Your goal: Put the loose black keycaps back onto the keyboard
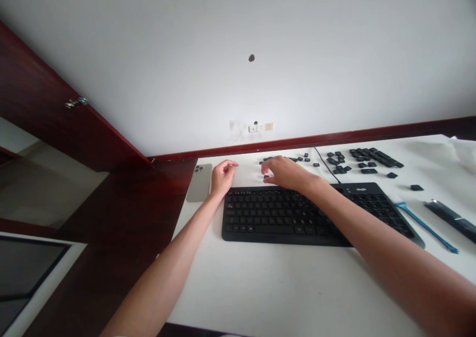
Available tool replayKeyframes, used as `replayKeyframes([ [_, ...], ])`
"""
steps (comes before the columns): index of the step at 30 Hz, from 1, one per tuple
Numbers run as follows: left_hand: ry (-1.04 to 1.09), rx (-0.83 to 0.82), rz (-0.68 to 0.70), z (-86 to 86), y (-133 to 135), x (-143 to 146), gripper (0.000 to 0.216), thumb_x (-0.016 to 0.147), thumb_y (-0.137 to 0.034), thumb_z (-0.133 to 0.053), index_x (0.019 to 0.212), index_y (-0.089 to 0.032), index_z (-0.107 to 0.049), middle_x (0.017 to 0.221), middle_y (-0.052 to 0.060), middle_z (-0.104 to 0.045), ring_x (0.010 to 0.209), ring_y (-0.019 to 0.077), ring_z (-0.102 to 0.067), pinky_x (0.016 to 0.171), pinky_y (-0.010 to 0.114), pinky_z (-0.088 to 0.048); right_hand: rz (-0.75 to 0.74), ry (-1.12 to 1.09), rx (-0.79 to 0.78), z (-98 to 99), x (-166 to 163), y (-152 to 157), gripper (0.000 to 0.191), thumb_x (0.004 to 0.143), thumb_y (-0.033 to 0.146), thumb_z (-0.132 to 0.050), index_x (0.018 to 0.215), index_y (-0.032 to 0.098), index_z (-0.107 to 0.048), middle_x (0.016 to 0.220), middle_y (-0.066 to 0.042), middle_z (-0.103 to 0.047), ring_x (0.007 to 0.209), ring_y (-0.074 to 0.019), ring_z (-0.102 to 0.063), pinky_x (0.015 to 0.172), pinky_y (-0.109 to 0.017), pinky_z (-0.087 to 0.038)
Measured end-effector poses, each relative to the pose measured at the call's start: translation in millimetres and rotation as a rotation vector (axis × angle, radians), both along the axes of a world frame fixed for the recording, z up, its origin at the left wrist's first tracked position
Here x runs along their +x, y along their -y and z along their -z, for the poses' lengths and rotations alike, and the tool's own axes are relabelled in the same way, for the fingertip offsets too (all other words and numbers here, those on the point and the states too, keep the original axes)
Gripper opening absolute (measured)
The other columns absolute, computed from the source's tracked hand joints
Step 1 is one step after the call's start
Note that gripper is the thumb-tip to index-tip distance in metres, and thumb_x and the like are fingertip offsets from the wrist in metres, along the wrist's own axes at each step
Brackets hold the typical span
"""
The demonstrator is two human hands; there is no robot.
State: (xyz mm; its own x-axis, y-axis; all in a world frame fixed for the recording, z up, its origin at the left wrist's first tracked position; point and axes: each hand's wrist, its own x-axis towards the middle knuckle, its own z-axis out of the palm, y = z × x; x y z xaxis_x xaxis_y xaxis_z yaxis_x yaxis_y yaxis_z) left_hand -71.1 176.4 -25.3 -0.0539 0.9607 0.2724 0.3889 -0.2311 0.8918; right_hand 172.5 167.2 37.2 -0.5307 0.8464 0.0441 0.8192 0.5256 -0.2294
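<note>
A black keyboard [267, 213] lies on the white table, with keycaps in place on its left part and bare key positions at right. My left hand [223, 177] is above its top left corner, beside a phone [201, 182]. Its fingers are curled together, and whether anything is between them is hidden. Past the keyboard's back edge my right hand [285, 172] reaches down with thumb and fingers apart. A loose keycap [266, 177] lies by its thumb tip. Behind this hand are several more loose keycaps [300, 159], partly covered by it.
Loose keycaps [338, 161] and a larger group [375, 157] are spread at the back right. A cable [326, 164] runs from the keyboard backward. To the right lie a blue brush [427, 226] and a black long tool [451, 219]. The table's left edge borders dark floor.
</note>
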Motion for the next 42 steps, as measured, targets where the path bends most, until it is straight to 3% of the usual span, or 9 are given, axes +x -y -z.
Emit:
replayKeyframes([
  [11,-0.018,0.008,-0.013,4.5,-3.5,-1.0,0.017,0.086,-0.022,-0.058,0.088,-0.021,-0.075,0.058,-0.003,-0.052,0.053,0.0142,-0.047,0.055,0.025,-0.032,0.011,0.008,-0.066,4.6,-2.7,-1.6,0.020,0.090,0.014,-0.067,0.104,0.020,-0.079,0.099,-0.008,-0.080,0.094,-0.0245,-0.074,0.082,-0.031,-0.053],
  [16,-0.025,0.031,-0.006,5.2,-3.5,-2.0,0.017,0.086,-0.021,-0.057,0.087,-0.021,-0.075,0.059,-0.003,-0.053,0.056,0.0152,-0.050,0.057,0.026,-0.035,-0.015,-0.101,-0.079,4.1,-1.3,-4.5,0.028,0.086,0.004,-0.063,0.099,0.021,-0.081,0.094,-0.005,-0.081,0.091,-0.0212,-0.074,0.081,-0.028,-0.052],
  [25,0.033,0.018,0.024,-0.6,0.3,0.2,0.018,0.085,-0.020,-0.056,0.087,-0.020,-0.074,0.058,-0.003,-0.052,0.054,0.0134,-0.046,0.055,0.025,-0.032,-0.101,-0.329,-0.047,-20.2,-0.9,6.9,0.025,0.086,0.008,-0.064,0.098,0.020,-0.082,0.096,-0.005,-0.082,0.090,-0.0223,-0.075,0.084,-0.031,-0.055],
  [29,0.031,0.002,0.015,-2.7,1.4,0.7,0.018,0.084,-0.020,-0.056,0.088,-0.020,-0.074,0.057,-0.004,-0.050,0.053,0.0128,-0.045,0.054,0.024,-0.031,-0.124,-0.480,-0.117,-25.6,-4.8,14.1,0.020,0.084,0.011,-0.069,0.099,0.020,-0.080,0.094,-0.004,-0.082,0.089,-0.0203,-0.075,0.083,-0.029,-0.057],
  [34,0.012,0.001,0.010,-1.7,0.9,0.4,0.019,0.085,-0.020,-0.056,0.089,-0.020,-0.074,0.057,-0.004,-0.050,0.052,0.0126,-0.043,0.053,0.024,-0.030,-0.086,-0.489,-0.213,-7.4,-0.1,28.5,0.009,0.084,0.017,-0.074,0.087,0.023,-0.080,0.084,0.000,-0.081,0.083,-0.0178,-0.076,0.079,-0.026,-0.057],
  [38,-0.009,0.003,0.012,-0.2,-0.1,0.7,0.019,0.085,-0.020,-0.056,0.088,-0.020,-0.075,0.057,-0.005,-0.050,0.052,0.0123,-0.042,0.053,0.024,-0.030,-0.050,-0.475,-0.294,10.6,7.1,34.0,0.008,0.085,0.021,-0.076,0.089,0.025,-0.081,0.085,0.002,-0.081,0.080,-0.0172,-0.076,0.076,-0.025,-0.057],
  [42,0.010,-0.007,0.014,-1.4,0.7,0.9,0.019,0.085,-0.022,-0.056,0.089,-0.020,-0.075,0.057,-0.005,-0.050,0.052,0.0122,-0.043,0.053,0.024,-0.030,-0.080,-0.397,-0.263,8.6,6.5,33.1,0.010,0.085,0.018,-0.075,0.089,0.025,-0.082,0.088,0.002,-0.081,0.080,-0.0172,-0.075,0.073,-0.026,-0.055],
])
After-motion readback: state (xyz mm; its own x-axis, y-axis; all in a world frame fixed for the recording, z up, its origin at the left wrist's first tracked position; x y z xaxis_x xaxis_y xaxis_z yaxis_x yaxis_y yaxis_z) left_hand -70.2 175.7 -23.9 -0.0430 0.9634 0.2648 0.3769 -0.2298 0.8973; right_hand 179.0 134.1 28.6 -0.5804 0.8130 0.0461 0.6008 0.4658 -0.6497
